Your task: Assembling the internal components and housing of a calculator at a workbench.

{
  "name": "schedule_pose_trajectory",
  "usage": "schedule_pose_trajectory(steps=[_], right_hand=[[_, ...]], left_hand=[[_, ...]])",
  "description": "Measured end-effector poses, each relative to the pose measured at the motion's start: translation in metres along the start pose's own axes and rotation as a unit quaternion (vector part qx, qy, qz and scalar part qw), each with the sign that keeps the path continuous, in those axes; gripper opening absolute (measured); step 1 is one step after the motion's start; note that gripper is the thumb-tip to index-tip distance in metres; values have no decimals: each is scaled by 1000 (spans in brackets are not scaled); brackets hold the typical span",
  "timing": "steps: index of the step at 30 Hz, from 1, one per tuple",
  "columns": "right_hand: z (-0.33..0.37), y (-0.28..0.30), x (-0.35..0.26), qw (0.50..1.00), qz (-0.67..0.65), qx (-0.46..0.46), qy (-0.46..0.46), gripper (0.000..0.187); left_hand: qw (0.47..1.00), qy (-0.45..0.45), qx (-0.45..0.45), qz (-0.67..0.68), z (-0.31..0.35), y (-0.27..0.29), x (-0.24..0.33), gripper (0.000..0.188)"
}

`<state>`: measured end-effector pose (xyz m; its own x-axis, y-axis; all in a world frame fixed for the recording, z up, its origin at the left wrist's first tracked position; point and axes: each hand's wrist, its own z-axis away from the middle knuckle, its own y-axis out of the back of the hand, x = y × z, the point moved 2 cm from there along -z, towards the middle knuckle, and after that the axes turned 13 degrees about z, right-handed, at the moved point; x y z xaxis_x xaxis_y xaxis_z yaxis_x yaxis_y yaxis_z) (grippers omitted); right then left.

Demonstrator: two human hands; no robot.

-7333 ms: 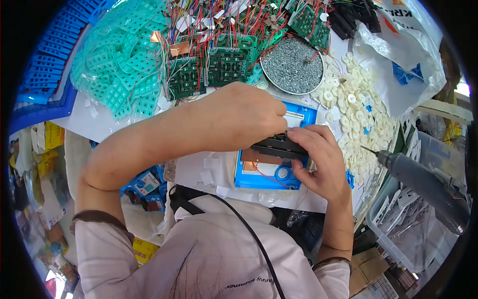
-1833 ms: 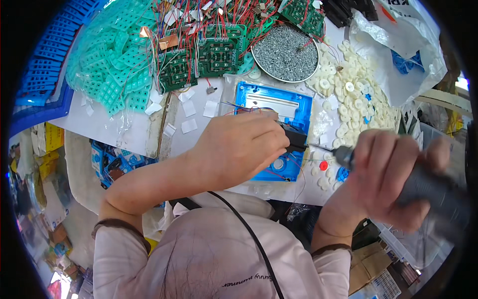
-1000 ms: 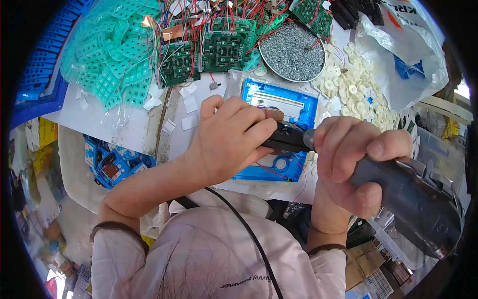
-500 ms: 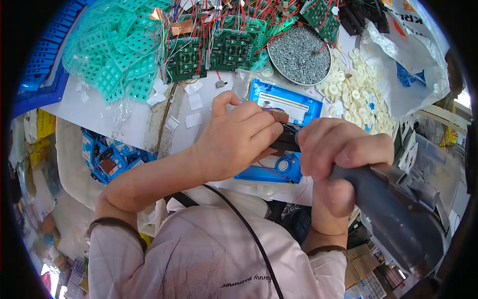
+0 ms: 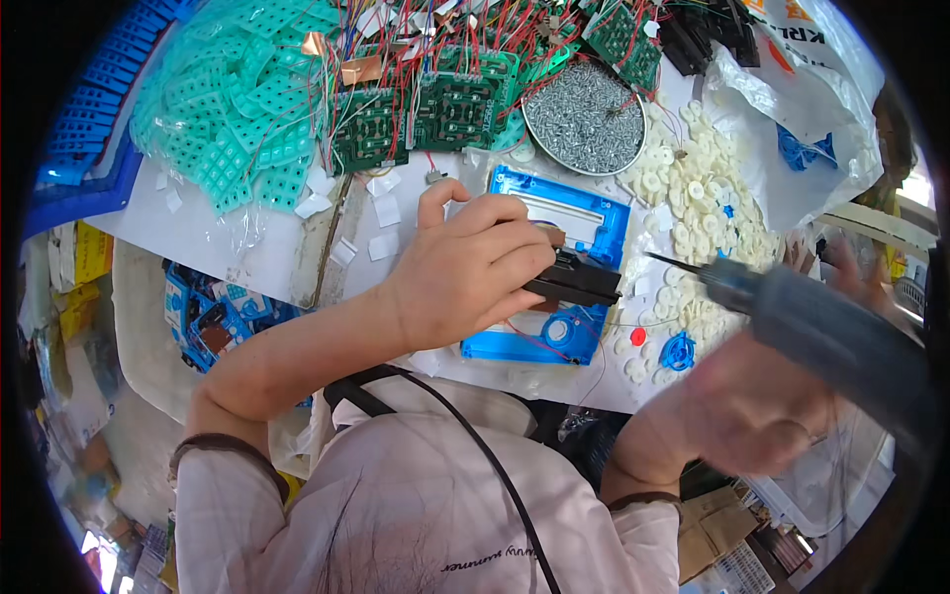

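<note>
Blurred fingers of the right hand (image 5: 752,411) wrap the grey body of an electric screwdriver (image 5: 826,332), whose thin bit points left, tip hanging just off the right edge of the blue plastic housing (image 5: 554,272) without touching it. Just beyond the person's chest, the left hand (image 5: 465,272) lies over that housing near the front edge of the white table (image 5: 208,233), fingers curled and pinching a small black part (image 5: 574,280) down onto the blue frame. A red wire runs across the housing's lower end, close by a round blue opening. To the right of the housing, white plastic discs (image 5: 693,203) lie scattered in a heap, with one red button (image 5: 638,337) and a blue ring-shaped piece (image 5: 679,351) among them. Farther back stands a round metal dish of screws (image 5: 584,104), and left of it green circuit boards (image 5: 416,114) with red wiring. Farthest left sits a bag of teal rubber keypads (image 5: 237,104).
</note>
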<state>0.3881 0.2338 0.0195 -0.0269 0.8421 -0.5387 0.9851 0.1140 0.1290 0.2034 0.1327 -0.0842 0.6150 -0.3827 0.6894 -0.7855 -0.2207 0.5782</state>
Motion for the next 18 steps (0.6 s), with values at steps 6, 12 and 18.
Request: schedule_pose_trajectory(steps=[6, 12, 18], right_hand=[[27, -1, 7, 868, 330, -370, -2, 51], [38, -18, 57, 865, 227, -447, 8, 54], [4, -24, 70, 815, 134, -556, -96, 49]], left_hand=[[993, 80, -3, 92, -3, -1, -12, 38], [950, 175, 96, 241, -5, 1, -9, 51], [980, 130, 80, 128, 12, -3, -2, 66]])
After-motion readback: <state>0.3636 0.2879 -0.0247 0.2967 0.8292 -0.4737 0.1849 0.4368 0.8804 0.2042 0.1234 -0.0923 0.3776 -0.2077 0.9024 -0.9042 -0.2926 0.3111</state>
